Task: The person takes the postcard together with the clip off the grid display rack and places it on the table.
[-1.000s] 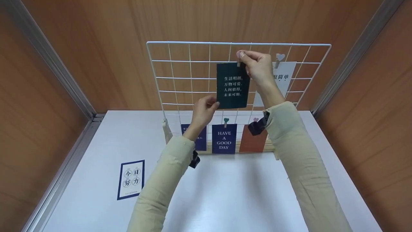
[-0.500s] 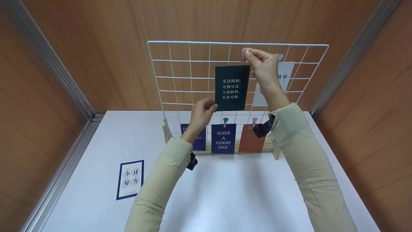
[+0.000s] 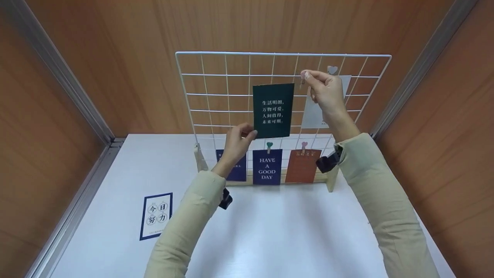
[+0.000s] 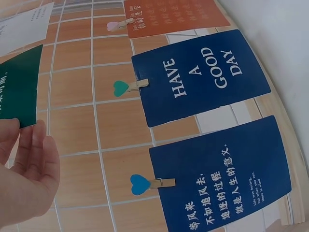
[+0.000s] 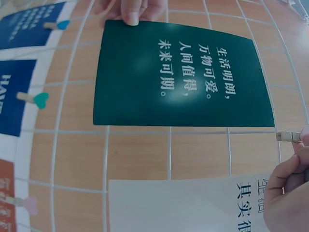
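A dark green card [image 3: 273, 111] with white Chinese text stands upright before a white wire grid [image 3: 283, 53]. My left hand [image 3: 240, 143] pinches its lower left corner between thumb and fingers. To the right of the card, my right hand [image 3: 327, 90] pinches a small wooden clothespin [image 5: 288, 137] with a pink heart at its end. The clothespin is apart from the card, its tip just beyond the card's top right corner in the right wrist view. Behind the right hand hangs a white card [image 5: 188, 205], partly hidden, under a pale heart clothespin [image 3: 332, 70].
Low on the grid hang a blue card [image 4: 222, 174], a blue "HAVE A GOOD DAY" card [image 3: 267, 166] and an orange card [image 3: 303, 166], each on a heart clothespin. A blue-bordered white card [image 3: 156, 215] lies on the white table [image 3: 112, 185] at left. Wooden walls surround it.
The clothespin has come off the green card's top edge. My right hand has carried it right and slightly down, while my left hand has drawn the card slightly down and left.
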The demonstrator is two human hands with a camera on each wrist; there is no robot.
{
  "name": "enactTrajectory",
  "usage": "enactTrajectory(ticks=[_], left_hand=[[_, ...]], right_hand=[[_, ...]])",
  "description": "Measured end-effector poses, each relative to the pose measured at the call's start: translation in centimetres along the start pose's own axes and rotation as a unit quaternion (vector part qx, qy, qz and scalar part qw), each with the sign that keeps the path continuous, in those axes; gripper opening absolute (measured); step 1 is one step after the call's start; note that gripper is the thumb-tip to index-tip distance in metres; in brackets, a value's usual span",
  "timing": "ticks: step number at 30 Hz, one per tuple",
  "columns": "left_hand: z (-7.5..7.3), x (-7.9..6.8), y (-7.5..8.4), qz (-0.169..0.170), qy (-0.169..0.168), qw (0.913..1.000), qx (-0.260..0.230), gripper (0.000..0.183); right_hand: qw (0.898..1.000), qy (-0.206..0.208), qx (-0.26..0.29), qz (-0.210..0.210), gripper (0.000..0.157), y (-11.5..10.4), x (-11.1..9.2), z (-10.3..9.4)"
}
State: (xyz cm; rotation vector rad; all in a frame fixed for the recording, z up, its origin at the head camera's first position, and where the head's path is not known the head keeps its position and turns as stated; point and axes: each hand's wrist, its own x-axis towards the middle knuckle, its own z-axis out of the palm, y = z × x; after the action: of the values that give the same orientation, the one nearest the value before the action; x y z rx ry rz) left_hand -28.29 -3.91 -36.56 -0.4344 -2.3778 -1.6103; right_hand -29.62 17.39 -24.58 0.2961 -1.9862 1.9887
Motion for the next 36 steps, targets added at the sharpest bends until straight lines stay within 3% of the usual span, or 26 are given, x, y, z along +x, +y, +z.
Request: enactTrajectory(ticks=[12, 18, 29, 36], left_hand=[[-0.4, -1.4, -1.6, -0.005, -0.011, 0.9999, -0.001, 0.011], [-0.7, -2.2, -2.1, -0.007, -0.014, 0.9999, -0.006, 0.011], [-1.1, -3.4, -3.4, -0.053, -0.027, 0.998, -0.019, 0.012], [-1.5, -4.3, -3.9, -0.056, -0.03, 0.998, -0.008, 0.015]], right_hand=[[0.999, -0.032, 0.016, -0.009, 0.017, 1.9, -1.2, -1.6], [0.999, -0.014, 0.037, 0.022, 0.018, 3.1, -1.5, -2.9], [0.999, -0.016, 0.007, 0.031, 0.024, 4.4, -2.8, -5.0], [0.999, -0.004, 0.012, 0.048, 0.018, 5.1, -3.4, -6.2]])
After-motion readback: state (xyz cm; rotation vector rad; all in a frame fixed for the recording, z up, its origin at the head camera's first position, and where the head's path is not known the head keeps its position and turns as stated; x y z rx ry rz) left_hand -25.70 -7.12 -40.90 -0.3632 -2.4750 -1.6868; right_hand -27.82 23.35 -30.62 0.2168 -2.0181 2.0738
